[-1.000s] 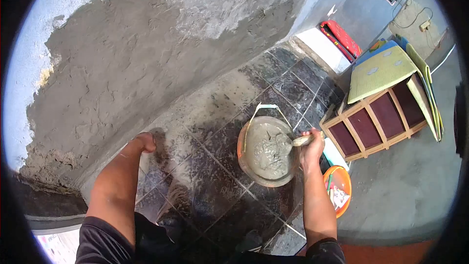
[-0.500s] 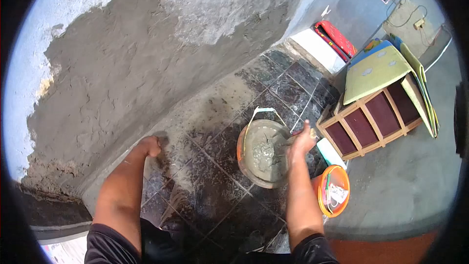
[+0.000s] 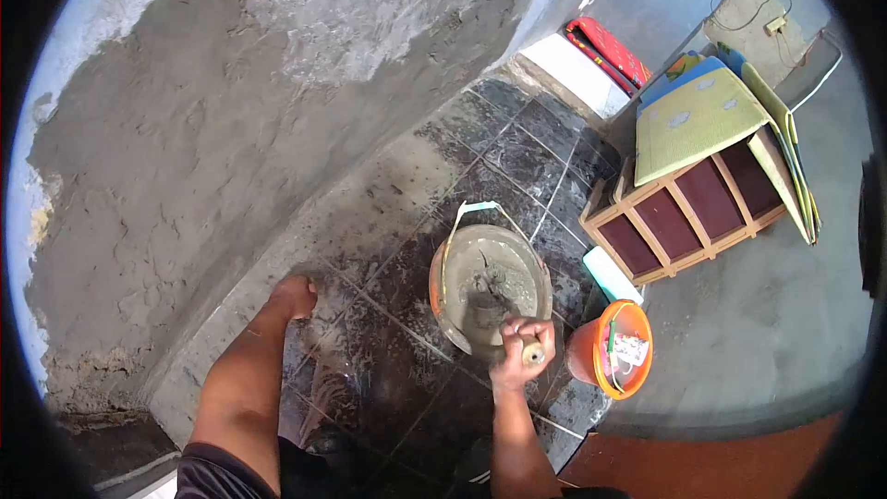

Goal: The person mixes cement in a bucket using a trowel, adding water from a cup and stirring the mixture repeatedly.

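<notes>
My right hand (image 3: 520, 351) is wrapped round the pale handle of a trowel (image 3: 533, 353), whose end points up at me. The trowel's grey blade reaches down into the wet mortar (image 3: 508, 282) and is hard to tell apart from it. That mortar lies in a round bucket (image 3: 435, 291) with its wire handle raised at the far side. My left hand (image 3: 296, 297) is over the floor beside the wall base, fingers curled in, with nothing seen in it.
Fresh grey plaster (image 3: 185, 148) covers the lower wall on the left. An orange pail (image 3: 582, 356) with items inside stands right of the bucket. Behind it lies a wooden cabinet (image 3: 679, 226) with yellow foam mats (image 3: 702, 120) on top. Dark, smeared tiles (image 3: 407, 351) form the floor.
My right hand has moved from the bucket's right rim to its near side, and the trowel handle now shows clearly. My left hand stays low by the wall. The view has shifted slightly.
</notes>
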### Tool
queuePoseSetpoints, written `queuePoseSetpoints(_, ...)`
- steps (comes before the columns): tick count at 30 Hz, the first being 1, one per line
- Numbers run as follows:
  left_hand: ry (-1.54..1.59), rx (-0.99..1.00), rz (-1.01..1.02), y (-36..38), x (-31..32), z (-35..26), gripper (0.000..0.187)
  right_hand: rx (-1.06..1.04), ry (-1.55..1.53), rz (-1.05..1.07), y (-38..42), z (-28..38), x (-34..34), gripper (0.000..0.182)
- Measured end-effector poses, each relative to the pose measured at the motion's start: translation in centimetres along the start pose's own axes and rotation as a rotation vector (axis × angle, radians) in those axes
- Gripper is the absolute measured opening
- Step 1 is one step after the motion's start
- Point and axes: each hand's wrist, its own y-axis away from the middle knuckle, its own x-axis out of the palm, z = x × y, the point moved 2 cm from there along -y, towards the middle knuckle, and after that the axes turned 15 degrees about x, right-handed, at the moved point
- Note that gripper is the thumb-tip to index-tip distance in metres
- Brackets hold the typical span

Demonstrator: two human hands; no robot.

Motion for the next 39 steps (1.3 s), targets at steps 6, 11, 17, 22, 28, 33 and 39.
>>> queuePoseSetpoints(6, 0.099, 0.067, -0.239, -1.5, 0.1, -3.0, 0.029, -0.044, -0.009, 0.006, 1.4, 0.4, -1.6, 0.024)
queuePoseSetpoints(11, 0.077, 0.230, -0.247, -3.1, 1.3, -3.1, 0.028, -0.100, -0.166, 0.017, -1.7, 2.5, -3.1, 0.026)
queuePoseSetpoints(17, 0.090, 0.032, -0.110, 0.0, -1.4, -2.5, 0.037, -0.075, -0.251, -0.207, -11.0, 4.0, -5.0, 0.012)
queuePoseSetpoints(22, 0.045, -0.001, -0.144, 0.8, -0.6, 1.4, 0.039, 0.118, -0.296, -0.272, -14.7, 0.1, -4.7, 0.011)
queuePoseSetpoints(28, 0.116, -0.027, -0.198, 0.2, -2.7, -2.0, 0.040, 0.361, -0.215, -0.252, -17.6, -3.8, -4.3, 0.009)
queuePoseSetpoints(33, 0.601, 0.378, -0.344, -2.4, -1.9, -11.9, 0.044, 0.351, 0.048, -0.228, -17.3, -8.1, -1.6, 0.002)
queuePoseSetpoints(39, 0.692, 0.230, -0.498, -2.9, -0.1, -24.2, 0.045, 0.350, 0.064, -0.129, -12.8, -9.4, -0.1, 0.013)
